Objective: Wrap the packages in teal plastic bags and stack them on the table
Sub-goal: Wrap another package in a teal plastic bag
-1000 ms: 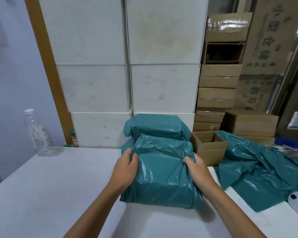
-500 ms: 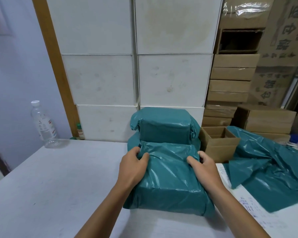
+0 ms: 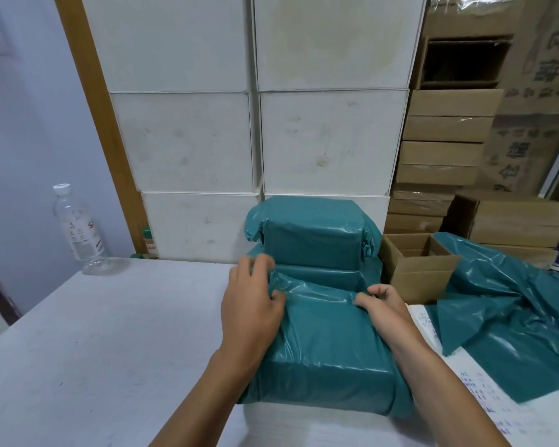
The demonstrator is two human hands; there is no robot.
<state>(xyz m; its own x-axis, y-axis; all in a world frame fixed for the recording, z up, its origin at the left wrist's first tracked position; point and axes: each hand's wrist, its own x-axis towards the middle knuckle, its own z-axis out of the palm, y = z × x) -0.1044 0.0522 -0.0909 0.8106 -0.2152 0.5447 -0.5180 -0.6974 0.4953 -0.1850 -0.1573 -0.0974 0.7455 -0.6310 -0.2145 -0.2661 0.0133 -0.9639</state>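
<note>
A teal-wrapped package [image 3: 329,353] lies flat on the white table [image 3: 94,350] right in front of me. My left hand [image 3: 252,311] grips the bag's loose plastic at the package's far left corner. My right hand [image 3: 384,311] pinches the plastic at the far right corner. Behind it stands a stack of two wrapped teal packages [image 3: 310,240], the upper one smaller than the lower. Loose teal bags [image 3: 510,311] lie spread on the right.
An open cardboard box [image 3: 417,266] stands right of the stack. A clear water bottle [image 3: 78,230] stands at the table's far left. White boxes [image 3: 326,140] and brown cartons [image 3: 442,146] are piled behind. A written sheet [image 3: 484,401] lies under the bags.
The package has come down flat onto the table, nearer to me. Both hands have slid to its far corners and now pinch the loose plastic there.
</note>
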